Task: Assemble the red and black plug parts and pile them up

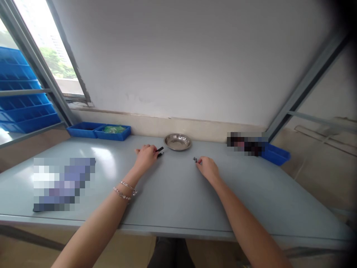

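Note:
My left hand (145, 155) rests on the grey table (173, 193) with its fingers curled round a small black stick-like part (160, 150) that pokes out toward the right. My right hand (208, 167) lies further right on the table, fingers pinched on a tiny dark grey piece (195, 159). A round steel dish (177, 142) sits just beyond and between both hands, near the wall. Two thin bracelets circle my left wrist.
Two blue trays (99, 131) stand at the back left, one holding green bits. Another blue tray (276, 154) sits at the back right beside a blurred patch. A blurred patch covers the table's left part. Blue bins are stacked on a rack at far left.

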Tool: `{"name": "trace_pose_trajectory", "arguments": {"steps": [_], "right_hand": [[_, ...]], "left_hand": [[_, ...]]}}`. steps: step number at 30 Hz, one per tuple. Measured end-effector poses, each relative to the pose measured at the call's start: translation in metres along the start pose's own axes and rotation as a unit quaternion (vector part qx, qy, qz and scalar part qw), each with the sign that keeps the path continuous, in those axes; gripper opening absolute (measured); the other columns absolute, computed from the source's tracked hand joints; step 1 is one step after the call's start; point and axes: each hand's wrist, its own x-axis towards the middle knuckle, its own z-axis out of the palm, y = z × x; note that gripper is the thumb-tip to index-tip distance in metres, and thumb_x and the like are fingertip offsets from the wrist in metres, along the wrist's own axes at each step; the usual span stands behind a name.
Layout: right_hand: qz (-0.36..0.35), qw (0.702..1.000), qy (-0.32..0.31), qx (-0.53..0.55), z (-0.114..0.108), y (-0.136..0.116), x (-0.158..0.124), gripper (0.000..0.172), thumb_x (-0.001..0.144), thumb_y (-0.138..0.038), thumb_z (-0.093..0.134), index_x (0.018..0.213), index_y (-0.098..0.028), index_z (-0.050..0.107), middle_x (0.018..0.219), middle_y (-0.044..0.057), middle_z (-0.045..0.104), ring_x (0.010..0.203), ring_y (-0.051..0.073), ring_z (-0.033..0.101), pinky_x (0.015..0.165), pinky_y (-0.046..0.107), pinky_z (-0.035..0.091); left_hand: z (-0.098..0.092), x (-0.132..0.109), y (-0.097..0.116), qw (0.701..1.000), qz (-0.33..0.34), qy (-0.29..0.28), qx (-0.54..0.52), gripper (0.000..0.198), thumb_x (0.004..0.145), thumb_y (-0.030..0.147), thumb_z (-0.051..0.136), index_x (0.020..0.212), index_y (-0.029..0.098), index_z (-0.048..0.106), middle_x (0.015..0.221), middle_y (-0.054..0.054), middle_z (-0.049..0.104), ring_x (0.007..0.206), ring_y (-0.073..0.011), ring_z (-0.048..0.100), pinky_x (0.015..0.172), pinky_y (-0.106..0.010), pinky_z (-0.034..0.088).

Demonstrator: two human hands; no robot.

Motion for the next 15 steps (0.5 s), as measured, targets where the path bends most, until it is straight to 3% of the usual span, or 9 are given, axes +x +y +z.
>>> {"name": "trace_pose_trajectory", "arguments": {"steps": [5, 8, 12, 15], "right_hand": [[0.012, 0.999, -0.001, 0.045, 0.000, 0.004, 0.003, 0.009, 0.073, -0.023, 0.057, 0.073, -0.018, 0.065, 0.079, 0.009, 0.066, 0.078, 0.021, 0.061, 0.063, 0.028, 0.041], [0.014, 0.985, 0.007, 0.173, -0.005, 0.002, 0.005, 0.009, 0.071, -0.022, 0.058, 0.069, -0.016, 0.065, 0.072, 0.008, 0.066, 0.071, 0.019, 0.061, 0.064, 0.028, 0.043], [-0.013, 0.901, -0.037, 0.433, -0.010, -0.011, 0.001, 0.013, 0.068, -0.026, 0.059, 0.071, -0.013, 0.064, 0.065, 0.005, 0.066, 0.061, 0.014, 0.060, 0.061, 0.026, 0.046], [-0.035, 0.849, -0.064, 0.523, -0.007, -0.021, -0.004, 0.020, 0.065, -0.030, 0.062, 0.075, -0.013, 0.063, 0.065, 0.005, 0.066, 0.058, 0.013, 0.059, 0.061, 0.027, 0.046]], "left_hand": [[0.007, -0.007, 0.015, 0.995, 0.080, 0.024, -0.056, 0.020, 0.081, 0.031, 0.044, 0.085, 0.018, 0.058, 0.088, -0.007, 0.062, 0.090, -0.0227, 0.050, 0.076, -0.036, 0.028], [0.010, -0.013, 0.024, 0.988, 0.128, 0.021, -0.087, 0.020, 0.081, 0.032, 0.044, 0.087, 0.018, 0.057, 0.088, -0.005, 0.061, 0.088, -0.0212, 0.051, 0.076, -0.035, 0.028], [0.008, -0.022, 0.037, 0.977, 0.173, -0.002, -0.124, 0.022, 0.082, 0.034, 0.044, 0.088, 0.018, 0.058, 0.088, -0.005, 0.061, 0.087, -0.0201, 0.052, 0.077, -0.034, 0.030], [0.005, -0.028, 0.045, 0.969, 0.204, -0.011, -0.141, 0.022, 0.082, 0.035, 0.044, 0.089, 0.018, 0.057, 0.088, -0.006, 0.062, 0.087, -0.0201, 0.052, 0.077, -0.035, 0.030]]}}
